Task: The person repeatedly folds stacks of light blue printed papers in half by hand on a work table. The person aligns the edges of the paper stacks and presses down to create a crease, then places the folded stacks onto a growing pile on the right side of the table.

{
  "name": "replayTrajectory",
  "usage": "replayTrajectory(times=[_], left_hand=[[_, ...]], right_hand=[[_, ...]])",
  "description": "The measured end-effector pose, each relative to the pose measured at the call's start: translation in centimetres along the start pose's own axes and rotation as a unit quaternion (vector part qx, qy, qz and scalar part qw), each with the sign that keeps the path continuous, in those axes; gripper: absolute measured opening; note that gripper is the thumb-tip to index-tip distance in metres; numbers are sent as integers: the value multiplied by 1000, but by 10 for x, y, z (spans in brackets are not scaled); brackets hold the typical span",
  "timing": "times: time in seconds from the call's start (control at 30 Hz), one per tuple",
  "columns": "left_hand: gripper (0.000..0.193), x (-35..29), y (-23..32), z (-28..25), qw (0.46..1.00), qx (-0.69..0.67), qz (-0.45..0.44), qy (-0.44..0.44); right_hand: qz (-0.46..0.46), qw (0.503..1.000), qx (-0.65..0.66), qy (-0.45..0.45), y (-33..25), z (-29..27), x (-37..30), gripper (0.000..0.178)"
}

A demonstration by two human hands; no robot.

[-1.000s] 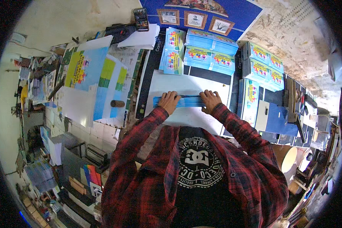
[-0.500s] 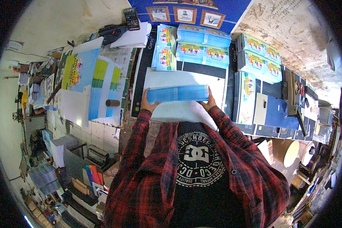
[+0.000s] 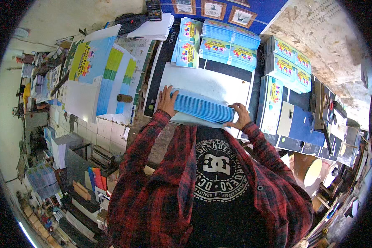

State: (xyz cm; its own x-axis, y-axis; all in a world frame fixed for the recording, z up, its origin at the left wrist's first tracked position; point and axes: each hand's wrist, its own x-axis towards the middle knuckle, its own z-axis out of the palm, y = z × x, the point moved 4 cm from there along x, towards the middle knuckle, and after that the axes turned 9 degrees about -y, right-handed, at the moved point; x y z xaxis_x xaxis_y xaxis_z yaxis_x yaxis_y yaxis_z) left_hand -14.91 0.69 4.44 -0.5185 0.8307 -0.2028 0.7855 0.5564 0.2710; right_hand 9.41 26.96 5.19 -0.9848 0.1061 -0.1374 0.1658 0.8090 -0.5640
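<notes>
Bracketing the blue bundle point(image 3: 204, 108) from both ends, you have it right in front of your chest, over the near part of the white board point(image 3: 206, 78) — and what a tidy slab it is! Thin parallel lines run along its length, paler blue against deeper blue, like many edges packed close together. It's long and narrow, sloping down toward your right, its layers looking mostly level. Your left hand point(image 3: 167, 102) is at the left end, fingers stretched and loosely parted, thumb side against the edges; how hard it presses, I can't tell. Your right hand point(image 3: 241, 117) curves around the other end — fingertips at the far corner, thumb at the near one, holding it across its width. Beyond the board sit colourful printed stacks point(image 3: 229, 47), yellow-green and blue on top, well apart from your hands.
</notes>
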Motion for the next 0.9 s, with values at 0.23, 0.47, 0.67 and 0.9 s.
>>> replayTrajectory(times=[0.23,0.47,0.67,0.9], left_hand=[[95,3,79,11,992,75,106,-8],[97,-7,88,36,988,130,38,81],[95,-5,92,21,995,44,51,73],[91,2,88,39,992,76,27,99]], right_hand=[[73,969,115,-207,-7,0,90,66],[11,957,129,-260,-1,11,114,60],[-17,960,154,-233,0,7,116,55],[-174,949,-72,-254,3,19,124,48]])
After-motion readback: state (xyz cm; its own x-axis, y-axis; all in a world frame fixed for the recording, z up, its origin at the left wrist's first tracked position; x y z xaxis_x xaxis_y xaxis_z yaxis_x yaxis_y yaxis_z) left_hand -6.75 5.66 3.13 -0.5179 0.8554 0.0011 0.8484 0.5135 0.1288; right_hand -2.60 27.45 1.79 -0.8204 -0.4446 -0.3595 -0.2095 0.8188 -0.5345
